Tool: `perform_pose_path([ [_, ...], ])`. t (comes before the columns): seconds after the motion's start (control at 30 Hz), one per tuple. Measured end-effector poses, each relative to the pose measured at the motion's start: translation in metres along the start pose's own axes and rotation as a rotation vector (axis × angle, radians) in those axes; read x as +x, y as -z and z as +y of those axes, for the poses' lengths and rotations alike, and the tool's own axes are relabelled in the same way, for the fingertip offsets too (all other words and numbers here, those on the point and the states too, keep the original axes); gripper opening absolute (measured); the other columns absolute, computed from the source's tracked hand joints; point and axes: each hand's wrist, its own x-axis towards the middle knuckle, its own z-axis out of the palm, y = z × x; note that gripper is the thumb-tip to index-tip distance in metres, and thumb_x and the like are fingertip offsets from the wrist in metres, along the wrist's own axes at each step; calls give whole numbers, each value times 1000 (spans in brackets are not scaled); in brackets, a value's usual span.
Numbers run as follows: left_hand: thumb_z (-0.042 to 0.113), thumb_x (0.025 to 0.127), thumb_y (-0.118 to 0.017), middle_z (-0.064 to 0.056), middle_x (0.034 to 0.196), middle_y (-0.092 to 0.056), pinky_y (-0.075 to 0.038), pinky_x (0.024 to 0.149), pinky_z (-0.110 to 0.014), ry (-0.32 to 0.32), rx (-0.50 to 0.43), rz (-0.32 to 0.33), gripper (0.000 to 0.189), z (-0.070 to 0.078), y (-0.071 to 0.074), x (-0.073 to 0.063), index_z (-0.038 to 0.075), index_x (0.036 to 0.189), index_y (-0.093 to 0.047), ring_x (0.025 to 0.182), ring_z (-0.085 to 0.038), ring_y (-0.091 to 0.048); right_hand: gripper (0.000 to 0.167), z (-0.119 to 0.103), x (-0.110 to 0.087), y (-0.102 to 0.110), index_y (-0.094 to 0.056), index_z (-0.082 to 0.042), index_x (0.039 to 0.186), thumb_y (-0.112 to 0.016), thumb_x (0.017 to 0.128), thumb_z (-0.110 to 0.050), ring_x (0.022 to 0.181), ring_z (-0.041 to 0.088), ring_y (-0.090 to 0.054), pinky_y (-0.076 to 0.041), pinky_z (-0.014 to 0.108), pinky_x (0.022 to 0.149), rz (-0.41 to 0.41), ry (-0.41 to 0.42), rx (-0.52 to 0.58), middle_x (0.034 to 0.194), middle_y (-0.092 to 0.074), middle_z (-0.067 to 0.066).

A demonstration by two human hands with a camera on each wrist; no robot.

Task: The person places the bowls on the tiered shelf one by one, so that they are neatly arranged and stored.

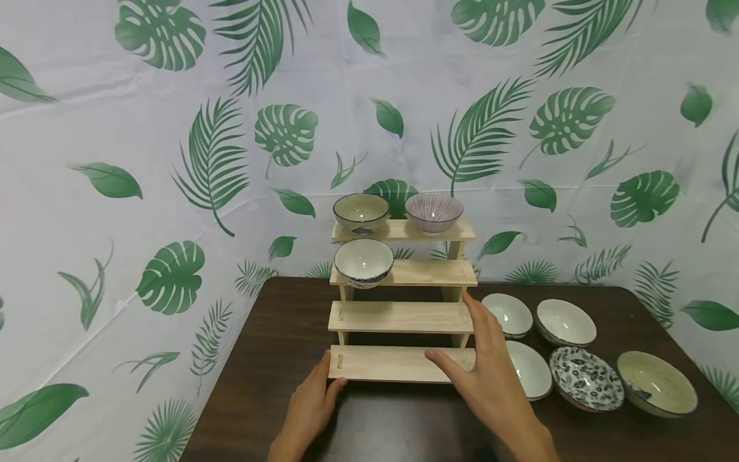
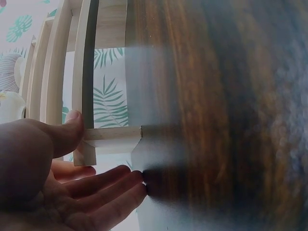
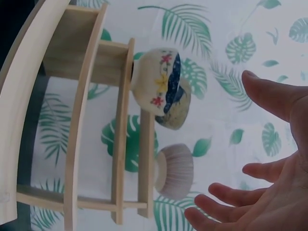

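A four-step wooden display stand point(image 1: 398, 364) stands on the dark table. My left hand point(image 1: 310, 401) grips the left end of its lowest step, thumb at the front edge; in the left wrist view the other fingers point(image 2: 113, 204) stretch down beside it. My right hand point(image 1: 491, 378) is spread, thumb and fingers apart, over the stand's right end, holding nothing. On the top step sit a speckled green bowl point(image 1: 360, 215) and a purple striped bowl point(image 1: 433, 213). A white bowl with painted flowers point(image 3: 156, 82) rests on the step below, at the left.
To the right of the stand lie more bowls: several white ones point(image 1: 566, 323), a black-and-white floral bowl point(image 1: 586, 378) and a larger pale green bowl point(image 1: 657, 384) near the table's right edge. A leaf-patterned cloth point(image 1: 369, 141) hangs close behind the table point(image 1: 254, 359).
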Motion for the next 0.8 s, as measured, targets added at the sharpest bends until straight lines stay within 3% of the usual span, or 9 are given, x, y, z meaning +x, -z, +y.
perform_pose_path([
  [0.8, 34, 99, -69, -24, 145, -60, -52, 89, -67, 2, 0, -5, 67, -1, -1, 1, 2, 153, -47, 125, -46, -63, 102, 26, 3, 47, -19, -15, 166, -82, 90, -40, 149, 51, -25, -29, 75, 104, -21, -78, -69, 164, -28, 25],
])
